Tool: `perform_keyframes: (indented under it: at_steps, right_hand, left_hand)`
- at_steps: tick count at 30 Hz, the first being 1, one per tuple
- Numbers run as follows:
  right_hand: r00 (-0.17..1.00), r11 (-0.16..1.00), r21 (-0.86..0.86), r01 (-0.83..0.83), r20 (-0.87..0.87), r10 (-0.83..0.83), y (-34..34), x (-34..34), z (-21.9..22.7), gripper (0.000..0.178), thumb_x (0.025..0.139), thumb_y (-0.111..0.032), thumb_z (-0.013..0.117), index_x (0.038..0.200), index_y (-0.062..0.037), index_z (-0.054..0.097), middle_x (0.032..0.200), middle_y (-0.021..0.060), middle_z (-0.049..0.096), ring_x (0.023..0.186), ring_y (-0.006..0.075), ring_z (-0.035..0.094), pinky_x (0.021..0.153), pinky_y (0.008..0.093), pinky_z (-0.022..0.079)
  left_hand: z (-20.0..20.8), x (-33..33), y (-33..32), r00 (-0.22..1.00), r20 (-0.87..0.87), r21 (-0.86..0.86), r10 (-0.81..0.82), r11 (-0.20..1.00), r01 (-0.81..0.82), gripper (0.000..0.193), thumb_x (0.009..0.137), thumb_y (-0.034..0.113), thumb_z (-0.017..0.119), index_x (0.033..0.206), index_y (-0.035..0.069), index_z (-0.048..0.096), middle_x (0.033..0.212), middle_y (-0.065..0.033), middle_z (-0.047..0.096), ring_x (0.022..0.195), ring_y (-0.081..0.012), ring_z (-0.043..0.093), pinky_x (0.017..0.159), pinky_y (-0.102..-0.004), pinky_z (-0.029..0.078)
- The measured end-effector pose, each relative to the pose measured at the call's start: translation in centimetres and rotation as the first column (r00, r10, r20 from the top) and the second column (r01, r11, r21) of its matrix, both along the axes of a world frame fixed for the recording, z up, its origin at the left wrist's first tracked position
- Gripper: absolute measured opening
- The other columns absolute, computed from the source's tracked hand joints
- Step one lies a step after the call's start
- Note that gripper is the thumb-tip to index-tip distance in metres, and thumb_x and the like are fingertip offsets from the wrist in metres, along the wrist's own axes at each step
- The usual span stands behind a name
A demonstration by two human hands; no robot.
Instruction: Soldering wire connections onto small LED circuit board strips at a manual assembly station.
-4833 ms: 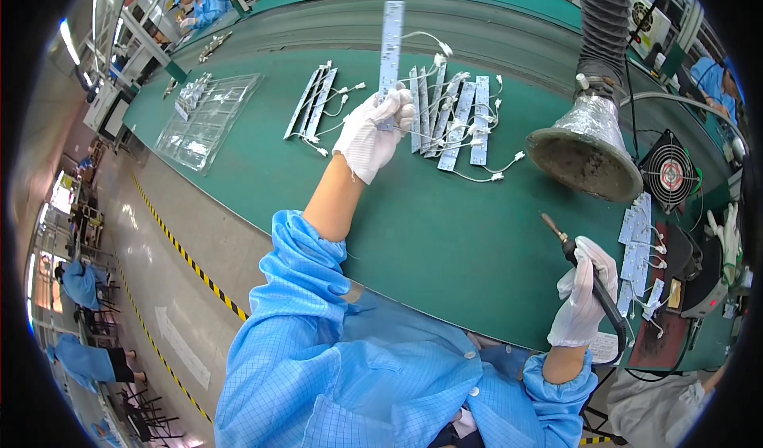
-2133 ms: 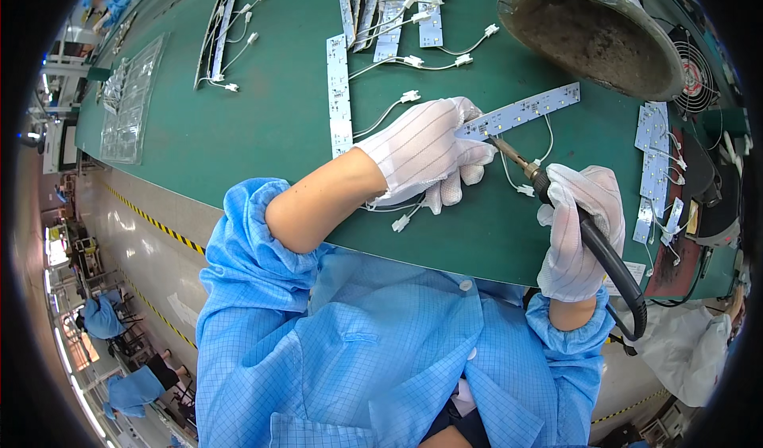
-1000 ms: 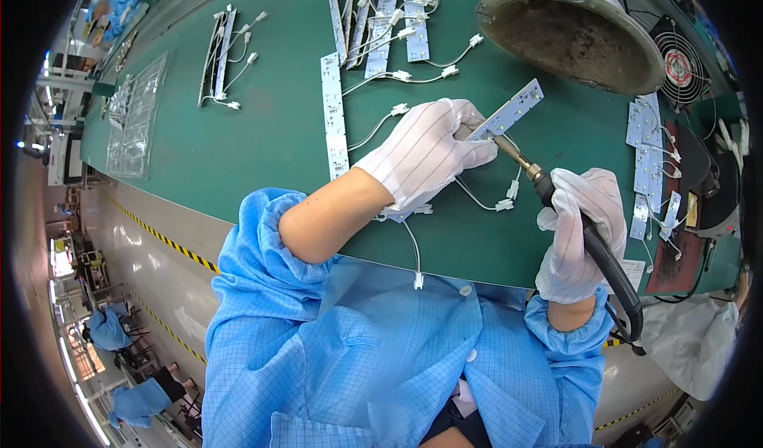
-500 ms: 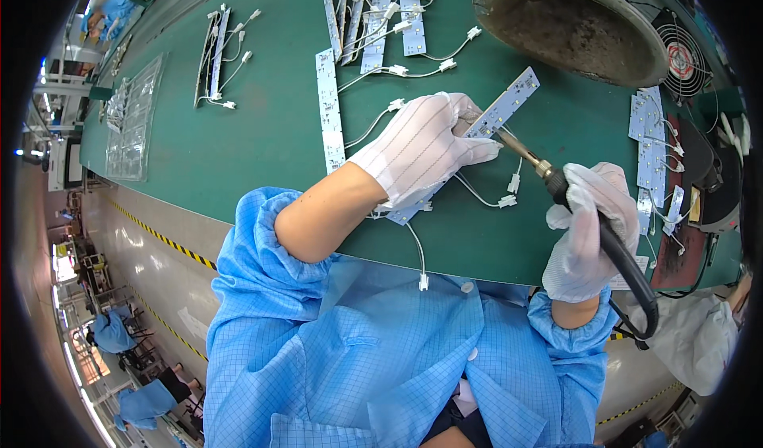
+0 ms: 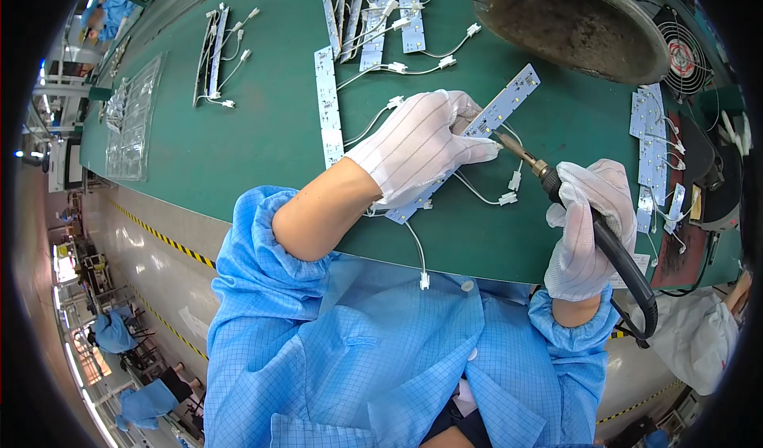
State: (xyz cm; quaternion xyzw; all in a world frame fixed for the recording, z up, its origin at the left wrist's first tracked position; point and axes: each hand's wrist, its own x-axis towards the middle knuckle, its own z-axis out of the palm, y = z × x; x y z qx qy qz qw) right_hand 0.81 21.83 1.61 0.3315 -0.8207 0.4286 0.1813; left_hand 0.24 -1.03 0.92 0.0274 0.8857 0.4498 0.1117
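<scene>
Left hand [image 5: 421,142] pinching LED strip [image 5: 513,97], right hand [image 5: 590,229] gripping soldering iron [image 5: 548,179] near worktop [image 5: 238,146] front edge; strip likely light, stiff: hold edges.

There are two white-gloved hands [image 5: 421,142] [image 5: 590,237], one black-handled soldering iron [image 5: 548,179], one hand-held pale-blue LED strip [image 5: 509,101], one bell-shaped grey hood [image 5: 568,27].

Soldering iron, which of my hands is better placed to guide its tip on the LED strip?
Your right hand, most likely: it grips the soldering iron, whose tip points at the LED strip. Your left hand is occupied holding that strip.
</scene>
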Motion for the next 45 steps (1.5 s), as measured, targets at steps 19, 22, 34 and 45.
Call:
perform_keyframes:
  at_steps: [19,22,34,45]
  right_hand:
    - [0.991,0.973,-0.192,0.128,-0.023,-0.135,0.1,-0.5,0.1,0.014,0.080,0.000,0.053,0.091,0.0014,0.061,0.086,0.0133,0.066,0.068,0.0189,0.053,0.064,0.0309,0.045]
    - [0.952,0.987,-0.137,0.084,-0.283,-0.120,0.9,-1.7,-1.1,0.013,0.081,0.000,0.053,0.092,0.0004,0.060,0.089,0.0139,0.065,0.070,0.0211,0.055,0.066,0.0322,0.046]
    - [0.907,0.994,-0.072,0.080,-0.408,-0.103,1.3,-1.4,-0.7,0.015,0.083,0.004,0.054,0.096,-0.0022,0.056,0.097,0.0152,0.063,0.077,0.0260,0.060,0.067,0.0372,0.048]
    - [0.993,0.966,-0.250,0.067,0.112,-0.040,0.7,0.1,1.0,0.015,0.088,-0.001,0.046,0.098,0.0030,0.056,0.094,0.0154,0.063,0.084,0.0254,0.059,0.081,0.0355,0.048]
  left_hand:
    - [2.1,0.2,-1.9,0.879,-0.451,-0.331,-0.155,0.944,-0.004,0.031,0.089,0.025,0.058,0.100,-0.003,0.063,0.074,-0.0160,0.065,0.070,-0.0308,0.064,0.066,-0.0337,0.051]
    - [2.0,0.2,-1.0,0.968,-0.190,0.093,0.163,0.985,-0.148,0.022,0.090,0.014,0.052,0.099,-0.003,0.062,0.069,-0.0139,0.063,0.064,-0.0292,0.062,0.063,-0.0341,0.049]
    - [3.1,-1.8,1.8,0.981,-0.191,-0.668,-0.038,0.737,-0.101,0.049,0.083,0.047,0.063,0.077,-0.002,0.062,0.077,-0.0206,0.064,0.069,-0.0344,0.064,0.066,-0.0396,0.052]
    - [1.2,-0.4,1.6,0.995,-0.103,0.072,0.014,0.997,-0.007,0.036,0.084,0.027,0.062,0.100,-0.005,0.061,0.087,-0.0229,0.062,0.079,-0.0356,0.059,0.072,-0.0398,0.046]
